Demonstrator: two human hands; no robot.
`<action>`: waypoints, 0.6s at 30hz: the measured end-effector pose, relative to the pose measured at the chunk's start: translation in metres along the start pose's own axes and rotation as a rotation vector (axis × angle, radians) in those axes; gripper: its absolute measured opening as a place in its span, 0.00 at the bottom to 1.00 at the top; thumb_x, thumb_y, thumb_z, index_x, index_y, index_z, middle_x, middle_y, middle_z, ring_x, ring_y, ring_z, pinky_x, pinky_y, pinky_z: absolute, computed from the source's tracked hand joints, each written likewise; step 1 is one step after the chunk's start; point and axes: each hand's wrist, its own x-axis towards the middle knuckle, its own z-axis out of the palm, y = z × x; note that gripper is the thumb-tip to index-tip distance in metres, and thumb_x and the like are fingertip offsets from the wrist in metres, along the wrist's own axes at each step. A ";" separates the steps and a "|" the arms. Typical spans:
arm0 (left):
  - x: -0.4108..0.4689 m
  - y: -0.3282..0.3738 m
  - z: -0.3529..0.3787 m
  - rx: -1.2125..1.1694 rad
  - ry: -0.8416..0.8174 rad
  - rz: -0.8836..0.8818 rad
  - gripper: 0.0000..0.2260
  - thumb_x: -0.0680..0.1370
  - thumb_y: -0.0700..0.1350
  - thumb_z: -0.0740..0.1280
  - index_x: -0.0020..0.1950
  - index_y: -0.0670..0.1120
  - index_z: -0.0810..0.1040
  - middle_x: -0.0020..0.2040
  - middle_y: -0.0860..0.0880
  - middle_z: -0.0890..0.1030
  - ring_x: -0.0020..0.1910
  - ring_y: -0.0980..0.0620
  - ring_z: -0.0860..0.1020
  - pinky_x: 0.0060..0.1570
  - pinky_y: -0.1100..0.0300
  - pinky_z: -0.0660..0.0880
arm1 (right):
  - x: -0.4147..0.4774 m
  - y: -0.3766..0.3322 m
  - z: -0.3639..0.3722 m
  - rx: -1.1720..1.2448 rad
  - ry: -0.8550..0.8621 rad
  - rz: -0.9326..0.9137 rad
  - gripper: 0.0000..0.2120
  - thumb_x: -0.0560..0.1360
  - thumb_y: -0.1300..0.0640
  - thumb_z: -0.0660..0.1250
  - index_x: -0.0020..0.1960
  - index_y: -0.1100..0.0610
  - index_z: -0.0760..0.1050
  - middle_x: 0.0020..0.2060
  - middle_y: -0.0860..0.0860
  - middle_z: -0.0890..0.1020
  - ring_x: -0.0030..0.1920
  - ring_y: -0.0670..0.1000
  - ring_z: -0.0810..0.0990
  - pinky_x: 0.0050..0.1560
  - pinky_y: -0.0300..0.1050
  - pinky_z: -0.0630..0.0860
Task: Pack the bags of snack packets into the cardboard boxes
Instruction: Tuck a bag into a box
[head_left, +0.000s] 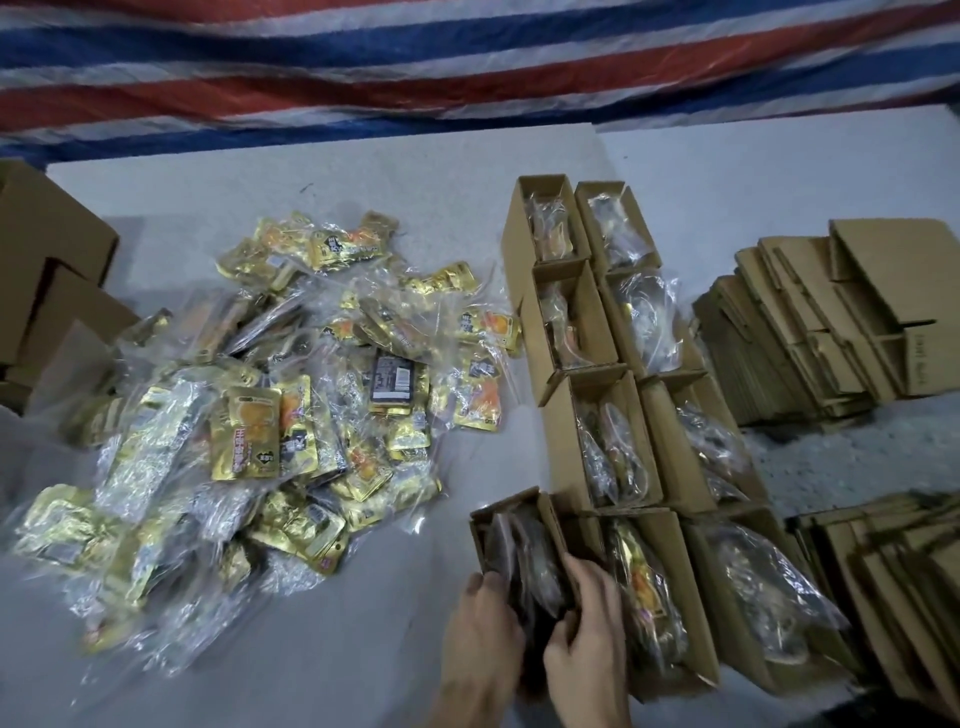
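A heap of clear bags of gold snack packets (270, 415) covers the left of the grey table. To its right stand two rows of open cardboard boxes (597, 431), each with a bag inside. The nearest box (514, 525) sits at the front, left of the rows, with a dark-looking bag (535, 566) in it. My left hand (483, 639) holds that box's left side, thumb on the rim. My right hand (589, 629) grips the bag in the box, fingers curled over it.
Flat, folded cardboard boxes are stacked at the right (841, 322) and front right (893, 582). Closed cardboard boxes (47, 280) stand at the left edge. A red, white and blue striped tarp (467, 62) hangs behind the table.
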 end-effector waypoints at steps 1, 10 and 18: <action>-0.005 0.002 0.005 -0.016 -0.022 0.008 0.02 0.78 0.46 0.61 0.49 0.49 0.72 0.54 0.48 0.77 0.53 0.45 0.79 0.49 0.55 0.72 | -0.004 0.003 0.000 -0.027 0.029 -0.035 0.35 0.63 0.80 0.63 0.65 0.55 0.77 0.63 0.46 0.73 0.66 0.49 0.71 0.67 0.28 0.59; -0.018 0.021 0.012 -0.176 -0.083 0.167 0.12 0.81 0.45 0.59 0.64 0.49 0.74 0.61 0.47 0.76 0.59 0.45 0.77 0.55 0.54 0.73 | -0.005 0.020 -0.007 -0.025 0.024 -0.084 0.30 0.65 0.82 0.60 0.59 0.60 0.82 0.60 0.50 0.77 0.61 0.50 0.76 0.64 0.23 0.60; -0.040 -0.029 -0.005 -0.199 -0.010 0.355 0.18 0.82 0.58 0.54 0.72 0.58 0.66 0.67 0.54 0.73 0.64 0.49 0.74 0.63 0.56 0.69 | -0.022 -0.003 0.004 -0.112 0.192 -0.146 0.21 0.66 0.73 0.73 0.54 0.54 0.83 0.54 0.55 0.80 0.56 0.58 0.78 0.57 0.47 0.71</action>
